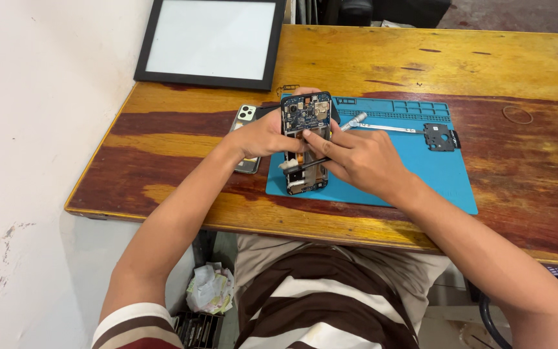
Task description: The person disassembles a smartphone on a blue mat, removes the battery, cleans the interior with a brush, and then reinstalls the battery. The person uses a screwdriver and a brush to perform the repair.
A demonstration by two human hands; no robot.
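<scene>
Striped shirt (318,304) nearest; beyond it, on the blue mat (421,174), left hand (263,137) fingers close round an opened phone (305,139), steadying it upright. Right hand (360,158) pinches a slim tool (347,126) against its board; a loose black bracket (438,136) lies at the mat's right.

Open path across bare right half of wooden table (537,174), only a rubber band (517,114) lying there, well apart from the blue repair mat (421,184). Mat's right part mostly free, blocked near top by a small black bracket (439,136) and a thin metal strip (389,128); left part taken up by opened phone (305,142), left hand (267,134) and right hand (361,158) gripping a metal tool (354,121). Left approach tight: second phone (247,139) just beside mat, black-framed panel (211,42) at back edge, white wall (40,97) close alongside.
</scene>
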